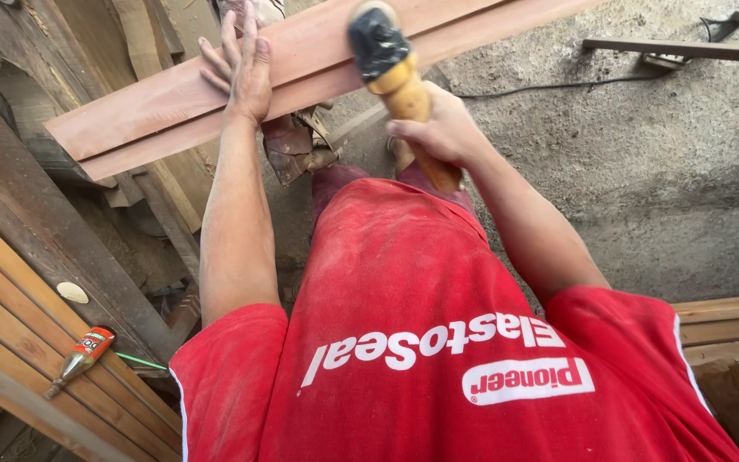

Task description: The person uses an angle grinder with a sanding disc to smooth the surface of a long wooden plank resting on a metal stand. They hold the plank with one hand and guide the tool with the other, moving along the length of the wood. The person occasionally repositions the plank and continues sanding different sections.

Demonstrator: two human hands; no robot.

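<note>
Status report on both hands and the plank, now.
Left hand flat on the plank. Right hand shut on the hammer, raised over it. Nothing in the way.

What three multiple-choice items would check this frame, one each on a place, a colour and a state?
1. Where does the left hand lie?
A. flat on the reddish plank
B. on the floor
C. on the glue bottle

2. What colour is the hammer handle?
A. blue
B. yellow-brown
C. white

3. How is the right hand?
A. open and empty
B. flat on the plank
C. closed round the hammer handle

Answers: 1 A, the fingers are spread on the board; 2 B, the wooden handle shows that tone; 3 C, the fingers wrap the handle below the dark head.
</note>
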